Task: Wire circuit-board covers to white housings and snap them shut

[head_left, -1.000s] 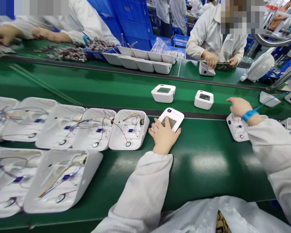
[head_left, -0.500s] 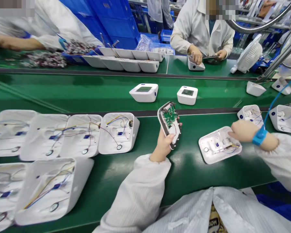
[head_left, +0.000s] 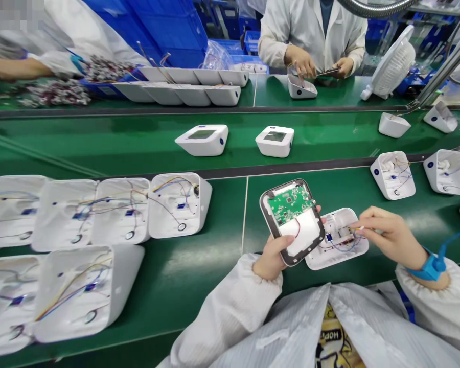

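My left hand (head_left: 276,254) grips a dark-rimmed cover panel (head_left: 296,225) by its lower edge. Its inner side faces up, showing a green circuit board (head_left: 290,204) and a short red wire. Just right of it, partly hidden beneath the panel, a white plastic housing (head_left: 341,259) lies on the bench with its open side up. Inside sit a small blue part and several coloured wires. Over the right end of this housing, my right hand (head_left: 387,232) pinches the end of a wire (head_left: 358,228) between thumb and fingers. A blue band (head_left: 429,263) circles the right wrist.
Open white housings with wires stand in rows at left (head_left: 180,204) and right (head_left: 393,175). Two closed devices (head_left: 275,141) sit on the green conveyor (head_left: 138,148). Across it, a co-worker's hands (head_left: 301,62) work at another housing (head_left: 302,88), near a white fan (head_left: 391,64).
The panel in my left hand has come right and down, turned flatter, and now overlaps the housing. My right hand moved from the housing's edge to pinching a wire inside. The conveyor devices shifted left.
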Motion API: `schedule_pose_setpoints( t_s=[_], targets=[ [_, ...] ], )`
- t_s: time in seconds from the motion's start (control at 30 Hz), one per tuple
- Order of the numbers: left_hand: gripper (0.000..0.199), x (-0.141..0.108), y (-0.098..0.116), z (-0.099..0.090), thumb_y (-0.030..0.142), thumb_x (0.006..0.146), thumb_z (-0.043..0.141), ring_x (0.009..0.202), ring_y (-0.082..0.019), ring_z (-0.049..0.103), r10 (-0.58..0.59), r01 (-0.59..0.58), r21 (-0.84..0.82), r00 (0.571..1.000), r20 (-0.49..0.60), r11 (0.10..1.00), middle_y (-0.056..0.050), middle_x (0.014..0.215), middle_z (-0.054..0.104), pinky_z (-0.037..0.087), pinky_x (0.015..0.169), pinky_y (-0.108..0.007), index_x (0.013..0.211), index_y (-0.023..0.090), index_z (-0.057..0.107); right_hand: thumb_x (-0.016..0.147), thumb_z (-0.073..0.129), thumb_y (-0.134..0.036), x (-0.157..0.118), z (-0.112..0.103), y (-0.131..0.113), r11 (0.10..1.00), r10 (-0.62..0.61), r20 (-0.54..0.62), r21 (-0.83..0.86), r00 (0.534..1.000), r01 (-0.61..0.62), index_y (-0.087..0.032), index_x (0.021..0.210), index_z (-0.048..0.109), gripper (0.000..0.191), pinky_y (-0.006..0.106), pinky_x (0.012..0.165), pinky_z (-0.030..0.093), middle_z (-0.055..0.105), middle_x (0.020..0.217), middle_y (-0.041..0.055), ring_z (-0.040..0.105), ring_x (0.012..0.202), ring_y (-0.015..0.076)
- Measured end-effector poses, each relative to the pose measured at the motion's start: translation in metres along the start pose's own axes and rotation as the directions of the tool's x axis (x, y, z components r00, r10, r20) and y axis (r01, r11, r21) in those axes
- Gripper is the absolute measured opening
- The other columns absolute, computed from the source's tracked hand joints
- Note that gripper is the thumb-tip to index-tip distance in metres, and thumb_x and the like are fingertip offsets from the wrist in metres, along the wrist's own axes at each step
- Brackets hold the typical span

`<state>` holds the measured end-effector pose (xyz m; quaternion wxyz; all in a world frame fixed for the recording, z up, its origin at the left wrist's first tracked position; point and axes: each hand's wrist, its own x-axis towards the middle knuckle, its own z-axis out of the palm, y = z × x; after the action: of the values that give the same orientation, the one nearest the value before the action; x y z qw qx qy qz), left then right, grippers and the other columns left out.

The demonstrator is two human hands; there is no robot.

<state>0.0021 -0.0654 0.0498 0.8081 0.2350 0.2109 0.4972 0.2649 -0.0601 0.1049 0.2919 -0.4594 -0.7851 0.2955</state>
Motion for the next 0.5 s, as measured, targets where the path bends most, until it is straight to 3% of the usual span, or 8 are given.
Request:
schedule_pose_setpoints(
  t_s=[0.07, 0.17, 0.33, 0.4, 0.5],
  targets=[
    [0.072, -0.003, -0.002, 0.003, 0.031, 0.068, 0.074, 0.127, -0.04, 0.056, -0.005, 0.005, 0.016, 1.0, 0.004, 1.0, -0.013, 0.145, 0.055, 0.046, 0.106, -0.053, 0.136, 0.018, 0.055, 0.094, 0.06, -0.029, 0.005, 0.015, -0.006, 0.999, -0.015, -0.072, 0.041, 0.997, 0.018, -0.024, 0.094, 0.078, 0.018, 0.029, 0.075, 0.055, 0.07, 0.095, 0.0065, 0.066, 0.085, 0.0169],
    [0.072, -0.011, -0.002, 0.008, 0.032, 0.068, 0.077, 0.13, -0.039, 0.054, -0.026, 0.027, 0.079, 1.0, -0.012, 0.996, -0.012, 0.144, 0.057, 0.042, 0.111, -0.052, 0.136, 0.019, 0.057, 0.092, 0.063, -0.032, 0.01, 0.032, -0.014, 0.983, 0.029, -0.07, 0.182, 0.997, -0.016, -0.023, 0.091, 0.077, 0.017, 0.033, 0.082, 0.058, 0.074, 0.098, 0.007, 0.07, 0.092, 0.0198],
    [0.077, -0.025, -0.004, 0.007, 0.041, 0.06, 0.085, 0.123, -0.039, 0.059, -0.044, 0.079, 0.228, 0.987, -0.156, 0.97, -0.014, 0.123, 0.071, 0.043, 0.111, -0.051, 0.128, 0.013, 0.063, 0.091, 0.063, -0.035, 0.012, 0.047, -0.02, 0.875, 0.258, -0.016, 0.427, 0.966, -0.226, -0.02, 0.093, 0.073, 0.019, 0.027, 0.06, 0.059, 0.075, 0.084, 0.0048, 0.071, 0.07, 0.0168],
    [0.079, -0.028, -0.006, 0.006, 0.043, 0.058, 0.086, 0.119, -0.039, 0.062, -0.051, 0.092, 0.23, 0.982, -0.18, 0.969, -0.014, 0.116, 0.073, 0.045, 0.108, -0.051, 0.127, 0.013, 0.064, 0.088, 0.067, -0.034, 0.012, 0.052, -0.02, 0.873, 0.292, -0.072, 0.428, 0.954, -0.235, -0.02, 0.094, 0.072, 0.015, 0.025, 0.057, 0.058, 0.075, 0.081, 0.0032, 0.07, 0.066, 0.0158],
    [0.078, -0.032, -0.008, 0.008, 0.04, 0.059, 0.085, 0.116, -0.039, 0.064, -0.067, 0.107, 0.205, 0.979, -0.192, 0.973, -0.013, 0.11, 0.075, 0.046, 0.107, -0.052, 0.129, 0.014, 0.063, 0.088, 0.068, -0.027, 0.014, 0.057, -0.021, 0.962, 0.214, -0.249, 0.22, 0.945, -0.16, -0.022, 0.085, 0.069, 0.006, 0.026, 0.063, 0.057, 0.074, 0.076, 0.0011, 0.07, 0.068, 0.0152]
  ],
)
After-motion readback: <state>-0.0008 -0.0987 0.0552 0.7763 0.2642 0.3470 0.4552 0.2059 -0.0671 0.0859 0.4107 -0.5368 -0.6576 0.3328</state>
